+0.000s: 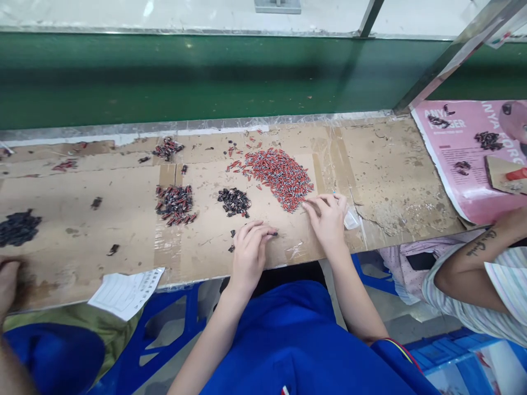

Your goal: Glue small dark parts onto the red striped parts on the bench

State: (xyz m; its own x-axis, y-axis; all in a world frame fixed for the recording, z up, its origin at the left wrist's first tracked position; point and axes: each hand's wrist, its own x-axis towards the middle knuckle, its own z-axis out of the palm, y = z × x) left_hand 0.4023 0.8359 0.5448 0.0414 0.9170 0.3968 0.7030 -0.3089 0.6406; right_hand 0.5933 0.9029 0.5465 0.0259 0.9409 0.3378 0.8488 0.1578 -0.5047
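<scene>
My left hand [250, 249] rests over the cardboard-covered bench [209, 247], its thumb and index finger pinched on a small black part [274, 234]. At the lower right edge of a big pile of small red parts with pale metallic ends [280, 178] is my right hand [328, 219]. Its thumb and forefinger are drawn together there, and what sits between them is too small to make out. A heap of small black parts [234, 202] lies just beyond my left hand. To the left is a pile of red-and-black pieces [175, 204].
A clear plastic scrap [352, 218] lies right of my right hand. Further left are a black heap [20, 227], a paper sheet [127, 292] over the edge and another person's hand [8, 280]. A tattooed forearm [473, 252] is at right. A green panel [197, 77] borders the back.
</scene>
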